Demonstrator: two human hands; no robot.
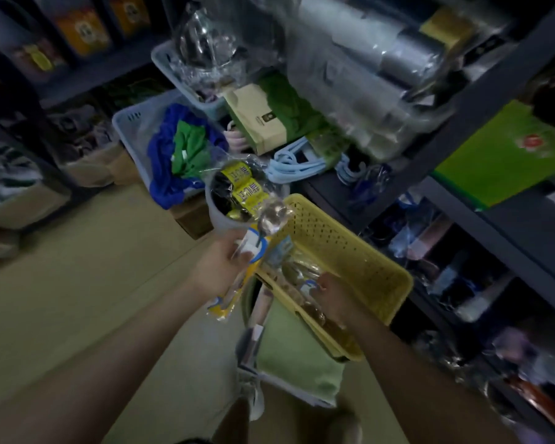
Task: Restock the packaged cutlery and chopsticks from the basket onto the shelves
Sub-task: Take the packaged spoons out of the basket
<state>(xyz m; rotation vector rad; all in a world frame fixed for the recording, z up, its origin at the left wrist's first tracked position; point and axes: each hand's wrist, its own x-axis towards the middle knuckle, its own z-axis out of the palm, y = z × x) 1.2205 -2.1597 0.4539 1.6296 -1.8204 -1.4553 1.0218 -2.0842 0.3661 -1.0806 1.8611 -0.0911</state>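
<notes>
Centre frame: left hand (220,267) gripped spoon packet (257,243); right hand (332,291) in yellow basket (366,251), grip unclear — loose packets likely to slip.

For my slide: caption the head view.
Left hand holds packaged spoons; right hand reaches into yellow perforated plastic basket.

A clear packet of cutlery (257,238) with a yellow card is gripped by the left hand (220,267) above the left edge of the yellow basket (366,267). The right hand (334,293) is placed inside the basket, on more packets (297,277); its grip cannot be seen. Dark shelves (481,100) full of wrapped goods are seen at the right.
</notes>
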